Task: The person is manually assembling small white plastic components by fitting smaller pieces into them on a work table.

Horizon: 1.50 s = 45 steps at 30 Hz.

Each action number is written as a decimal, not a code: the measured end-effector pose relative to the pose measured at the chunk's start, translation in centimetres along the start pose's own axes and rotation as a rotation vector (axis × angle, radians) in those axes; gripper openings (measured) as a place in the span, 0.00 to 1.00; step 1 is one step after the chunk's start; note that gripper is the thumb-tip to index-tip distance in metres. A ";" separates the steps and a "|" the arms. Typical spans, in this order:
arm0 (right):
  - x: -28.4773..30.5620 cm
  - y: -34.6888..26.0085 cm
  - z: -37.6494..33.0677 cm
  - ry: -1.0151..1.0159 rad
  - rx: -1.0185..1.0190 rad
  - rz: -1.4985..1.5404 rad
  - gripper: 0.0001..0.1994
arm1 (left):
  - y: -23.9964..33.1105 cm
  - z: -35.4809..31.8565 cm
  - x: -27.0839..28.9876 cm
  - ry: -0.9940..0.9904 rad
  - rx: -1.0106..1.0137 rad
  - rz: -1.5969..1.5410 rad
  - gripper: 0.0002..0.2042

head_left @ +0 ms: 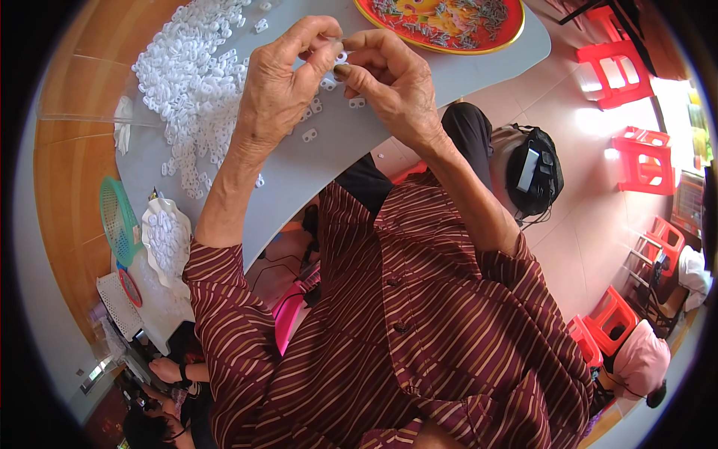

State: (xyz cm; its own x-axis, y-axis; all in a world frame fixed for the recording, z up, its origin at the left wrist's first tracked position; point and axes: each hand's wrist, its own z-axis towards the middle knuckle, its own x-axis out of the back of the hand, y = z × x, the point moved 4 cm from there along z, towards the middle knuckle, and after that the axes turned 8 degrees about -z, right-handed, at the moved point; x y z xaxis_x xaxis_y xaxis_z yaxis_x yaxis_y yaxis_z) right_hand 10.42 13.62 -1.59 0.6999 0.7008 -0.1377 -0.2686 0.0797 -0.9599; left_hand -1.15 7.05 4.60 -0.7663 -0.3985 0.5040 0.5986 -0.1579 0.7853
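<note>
Over the grey table, my left hand is closed, pinching a small white plastic piece with a hole in it. My right hand meets it from the other side, thumb and fingers pinched together close to that piece. Whatever lies between the right fingertips is too small or hidden to name. Several loose white pieces of the same sort lie beneath the hands. To the left spreads a large heap of them. Beyond my right hand, a round red tray with a gold rim holds many thin grey metal pins or nails.
On the left are a scalloped white dish of white pieces, a green basket and a white perforated basket. Another person sits at the lower left. A black bag and red stools stand on the floor at right.
</note>
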 end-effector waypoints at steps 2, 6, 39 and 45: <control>0.0 0.0 0.0 0.003 -0.002 0.004 0.12 | 0.1 0.0 0.4 0.075 0.061 -0.058 0.09; 0.1 -0.1 0.0 0.002 -0.007 0.022 0.12 | -1.8 -0.9 0.7 -0.017 0.157 -0.126 0.14; -0.5 -0.4 -0.4 -0.049 0.210 -0.298 0.12 | -2.6 -3.1 -1.3 0.088 0.151 -0.160 0.13; -0.6 -1.5 -0.7 -0.055 0.209 -0.336 0.09 | -2.5 -3.3 -1.4 0.073 0.190 -0.146 0.14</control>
State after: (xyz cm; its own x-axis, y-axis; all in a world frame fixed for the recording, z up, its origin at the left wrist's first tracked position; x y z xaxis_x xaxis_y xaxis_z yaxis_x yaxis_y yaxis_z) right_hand 10.90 12.59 -0.21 0.7366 0.6477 0.1947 -0.1634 0.4497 -0.8781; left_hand -0.81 5.00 0.74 -0.8186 -0.4491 0.3580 0.4227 -0.0492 0.9049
